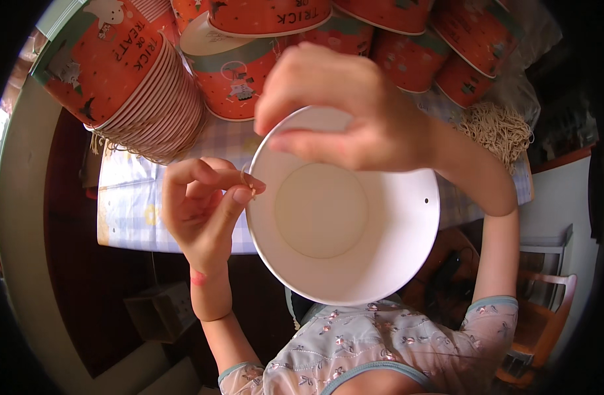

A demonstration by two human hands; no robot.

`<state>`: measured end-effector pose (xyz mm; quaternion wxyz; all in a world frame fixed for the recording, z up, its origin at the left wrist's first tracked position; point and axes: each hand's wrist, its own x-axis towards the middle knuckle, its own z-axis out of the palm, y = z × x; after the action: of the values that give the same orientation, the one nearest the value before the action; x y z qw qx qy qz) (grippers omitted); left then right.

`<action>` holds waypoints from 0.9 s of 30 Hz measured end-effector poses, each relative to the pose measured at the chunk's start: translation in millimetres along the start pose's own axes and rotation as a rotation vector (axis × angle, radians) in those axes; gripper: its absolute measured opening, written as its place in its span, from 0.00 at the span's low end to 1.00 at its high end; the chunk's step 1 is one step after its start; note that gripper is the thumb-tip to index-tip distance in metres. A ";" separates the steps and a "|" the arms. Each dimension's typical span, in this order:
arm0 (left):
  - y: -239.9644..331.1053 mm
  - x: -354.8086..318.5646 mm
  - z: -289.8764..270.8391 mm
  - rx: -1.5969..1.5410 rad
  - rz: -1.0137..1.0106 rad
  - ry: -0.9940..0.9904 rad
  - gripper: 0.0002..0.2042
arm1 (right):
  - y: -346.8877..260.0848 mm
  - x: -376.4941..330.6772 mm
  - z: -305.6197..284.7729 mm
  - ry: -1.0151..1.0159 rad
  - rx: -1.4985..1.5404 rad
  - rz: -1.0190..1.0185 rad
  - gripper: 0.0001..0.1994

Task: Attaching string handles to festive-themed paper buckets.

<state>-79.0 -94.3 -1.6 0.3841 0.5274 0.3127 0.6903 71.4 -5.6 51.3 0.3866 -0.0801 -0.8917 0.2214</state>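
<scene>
1. Over your lap, in the head view, you hold a white paper bucket (335, 224) with its mouth turned up to the camera, just in front of the table (127, 204) with its checked cloth
2. Your right hand (344, 108) comes over the far rim, fingers closed on it with the thumb inside the wall, so the bucket hangs steady
3. Your left hand (203, 204) sits at the left rim, thumb and forefinger pinched together on the end of a thin string (247, 179), right where it meets the bucket's edge
4. A small hole (425, 200) shows in the opposite wall; the hole on your left side is hidden by your fingertips
5. Judging from this, you are at the threading step, feeding the string end through the left wall; the next move likely calls for a steady bucket and a fine push of the tip
6. Behind, a nested stack of orange printed buckets (134, 79) lies on its side, more orange buckets (407, 52) crowd the table's back, and a bundle of strings (499, 131) lies to the right
</scene>
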 end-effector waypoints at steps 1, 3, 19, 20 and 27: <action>1.0 -1.6 -1.0 -0.046 0.005 0.009 0.13 | -2.3 -4.4 -0.4 -0.020 -0.020 0.001 0.05; 7.1 -7.5 -3.2 -0.086 0.006 0.009 0.14 | -5.8 -13.1 1.7 -0.043 0.009 0.066 0.05; 36.7 -57.4 59.2 -0.288 0.291 0.321 0.19 | -95.7 -62.9 -22.5 -0.867 -0.027 -0.168 0.16; 29.9 -51.4 60.7 -0.321 0.266 0.284 0.19 | -94.3 -67.2 -26.1 -0.854 -0.039 -0.148 0.16; 30.3 -52.4 59.6 -0.414 0.204 0.121 0.15 | -110.7 -72.8 -35.6 -0.733 -0.228 -0.346 0.08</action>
<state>-19.5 -153.2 12.9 0.3929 0.4238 0.1320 0.8053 150.5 -115.0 75.7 0.0640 0.1125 -0.9893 0.0673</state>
